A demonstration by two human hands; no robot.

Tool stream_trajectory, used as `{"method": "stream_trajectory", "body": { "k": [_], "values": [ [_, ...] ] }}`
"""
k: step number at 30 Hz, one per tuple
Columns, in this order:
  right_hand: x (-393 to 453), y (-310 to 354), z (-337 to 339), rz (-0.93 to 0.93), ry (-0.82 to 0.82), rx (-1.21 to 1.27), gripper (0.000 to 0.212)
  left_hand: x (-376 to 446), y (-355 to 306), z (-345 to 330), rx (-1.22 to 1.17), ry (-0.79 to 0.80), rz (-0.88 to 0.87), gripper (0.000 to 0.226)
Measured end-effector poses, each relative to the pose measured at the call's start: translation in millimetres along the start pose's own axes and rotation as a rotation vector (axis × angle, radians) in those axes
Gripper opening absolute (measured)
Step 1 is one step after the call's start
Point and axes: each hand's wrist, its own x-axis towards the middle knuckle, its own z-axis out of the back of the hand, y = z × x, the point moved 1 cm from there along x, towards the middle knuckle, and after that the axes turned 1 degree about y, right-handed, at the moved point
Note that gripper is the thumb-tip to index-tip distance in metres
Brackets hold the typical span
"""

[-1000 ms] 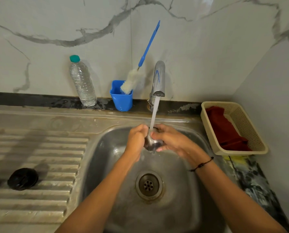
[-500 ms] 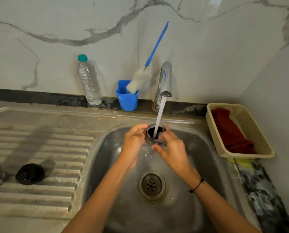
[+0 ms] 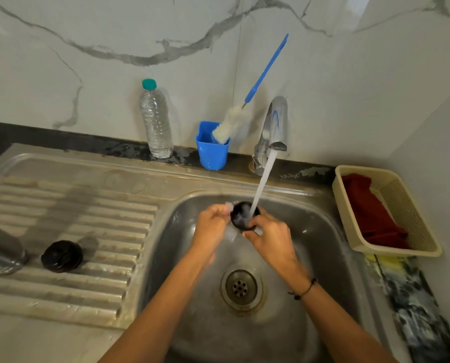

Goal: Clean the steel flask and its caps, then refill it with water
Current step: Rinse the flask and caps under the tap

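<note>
Over the sink basin [image 3: 310, 231] both hands hold a steel cup-shaped cap [image 3: 240, 217] with a dark inside, its mouth turned up under the running tap [image 3: 276, 124]. Water streams into it. My left hand [image 3: 212, 226] grips the cap's left side and my right hand [image 3: 271, 238] grips its right and near side. A black round cap [image 3: 61, 255] lies on the ribbed drainboard [image 3: 87, 218] at the left. The steel flask [image 3: 1, 247] lies on its side at the far left edge, partly cut off.
A plastic water bottle [image 3: 156, 119] with a teal cap stands at the back wall. Beside it a blue cup [image 3: 212, 150] holds a blue-handled bottle brush [image 3: 247, 100]. A beige basket [image 3: 391, 213] with a red cloth [image 3: 370, 213] sits right of the sink. The drain [image 3: 240, 286] is below my hands.
The cap was turned from steel side showing to mouth up under the stream. The view has shifted left, so the flask shows more at the left edge.
</note>
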Motion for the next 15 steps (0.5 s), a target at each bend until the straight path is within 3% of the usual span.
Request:
{"method": "stream_trajectory", "body": {
  "k": [4, 7, 9, 12, 13, 15],
  "values": [
    [0.9, 0.3, 1.5, -0.033, 0.068, -0.045, 0.021, 1.6, 2.2, 0.6, 0.027, -0.024, 0.039, 0.022],
    [3.1, 3.3, 2.3, -0.094, -0.016, 0.095, 0.018, -0.7, 2.5, -1.2, 0.0, -0.012, 0.041, 0.023],
    [2.6, 2.0, 3.0, -0.283, 0.012, 0.364, 0.012, -2.2, 1.8, -2.5, 0.0, 0.032, 0.04, 0.025],
    [-1.6, 7.3, 1.0, -0.573, 0.137, 1.094, 0.021, -2.2, 3.8, -4.1, 0.01, 0.13, -0.017, 0.033],
    [-2.7, 9.0, 2.0, -0.654, 0.183, 1.235, 0.025, -1.4, 2.4, -4.7, 0.043, 0.149, -0.034, 0.034],
    [-3.0, 9.6, 3.3, -0.75, 0.271, 1.263, 0.032, 1.8, 0.9, -3.9, 0.1, 0.167, -0.065, 0.035]
  ]
}}
